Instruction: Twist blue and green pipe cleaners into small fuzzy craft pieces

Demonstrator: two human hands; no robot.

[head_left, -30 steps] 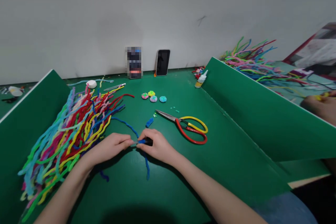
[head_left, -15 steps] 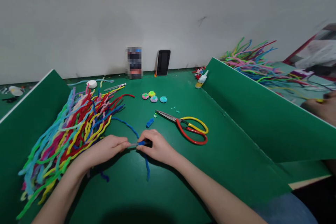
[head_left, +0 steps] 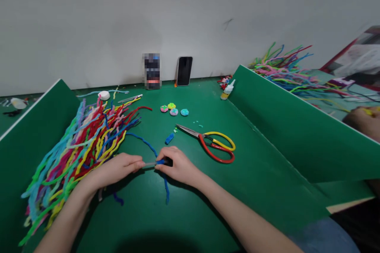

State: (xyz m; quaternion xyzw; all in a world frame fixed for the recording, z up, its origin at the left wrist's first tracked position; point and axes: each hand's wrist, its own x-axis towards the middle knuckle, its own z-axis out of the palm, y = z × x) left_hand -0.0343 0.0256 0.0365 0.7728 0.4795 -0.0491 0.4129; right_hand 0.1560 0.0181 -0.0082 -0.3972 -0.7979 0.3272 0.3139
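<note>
Head view: right hand (head_left: 176, 165) pinches fuzzy blue strip (head_left: 160, 162), lower centre.
Left hand (head_left: 126, 165) clamps thin straight rod (head_left: 149, 164).

We've got a plain pale-grey wall (head_left: 190, 16) across 12 o'clock, dark scuff mark (head_left: 228, 23) at 1. Green bench (head_left: 267, 178) runs up to it. Green side panels with white top edges: left panel (head_left: 41, 126) at 9, right panel (head_left: 282, 122) at 3. Paler neighbouring surface (head_left: 325, 75) past the right one. We see no windows; light's dim, soft shadow at 6.
</note>
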